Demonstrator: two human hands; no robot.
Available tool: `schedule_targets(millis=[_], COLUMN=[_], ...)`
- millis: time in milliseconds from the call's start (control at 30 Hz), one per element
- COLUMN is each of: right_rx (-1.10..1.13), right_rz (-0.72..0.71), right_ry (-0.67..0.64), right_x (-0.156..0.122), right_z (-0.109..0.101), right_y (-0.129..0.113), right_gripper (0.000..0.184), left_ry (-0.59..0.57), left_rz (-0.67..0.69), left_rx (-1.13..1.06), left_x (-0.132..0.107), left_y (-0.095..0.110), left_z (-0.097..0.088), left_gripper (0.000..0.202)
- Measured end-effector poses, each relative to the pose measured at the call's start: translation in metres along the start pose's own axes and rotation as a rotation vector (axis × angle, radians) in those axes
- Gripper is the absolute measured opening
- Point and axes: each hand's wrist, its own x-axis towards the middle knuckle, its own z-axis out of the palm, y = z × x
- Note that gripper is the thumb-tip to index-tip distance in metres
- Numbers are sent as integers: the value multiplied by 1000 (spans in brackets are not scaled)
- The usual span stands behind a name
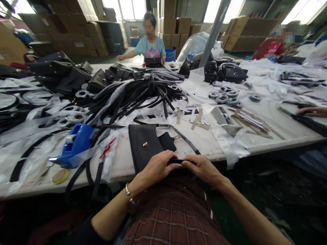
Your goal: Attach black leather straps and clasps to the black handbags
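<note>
A black handbag (143, 136) with a gold-coloured lock lies at the table's front edge. A dark tab with a metal plate (176, 137) sticks out at its right side. My left hand (159, 163) rests over the bag's lower right corner, its fingers closed on a narrow black strap (180, 161). My right hand (200, 166) pinches the same strap from the right, a short way from the left hand. Whether the strap is joined to the bag is hidden by my hands. Behind them, a plastic-wrapped strap (185, 137) runs across the table.
To the left stand a blue tape dispenser (76, 144) and a yellow tape roll (60, 176). A heap of black straps (127, 98) lies beyond the bag. Grey rolls (227, 97) and card strips (251, 122) are on the right. A co-worker (153, 47) sits opposite; another person's hand (313, 111) is at far right.
</note>
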Motion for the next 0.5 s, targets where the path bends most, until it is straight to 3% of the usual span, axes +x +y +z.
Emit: schedule_targets(millis=[100, 233, 333, 400, 500], right_rx=[148, 290, 432, 547, 693], right_rz=[182, 312, 379, 408, 458], right_ry=[36, 25, 50, 77, 114], right_x=[10, 18, 17, 13, 10], right_z=[-7, -12, -14, -16, -20], right_y=[18, 37, 45, 49, 52], right_gripper=[33, 36, 39, 44, 53], left_ry=[72, -90, -116, -128, -167], left_rz=[5, -19, 2, 49, 130], left_rx=[255, 527, 605, 632, 634], left_x=[7, 18, 19, 17, 11], left_y=[-6, -11, -10, -9, -10], left_z=[9, 27, 33, 35, 39], left_gripper=[52, 83, 97, 81, 24])
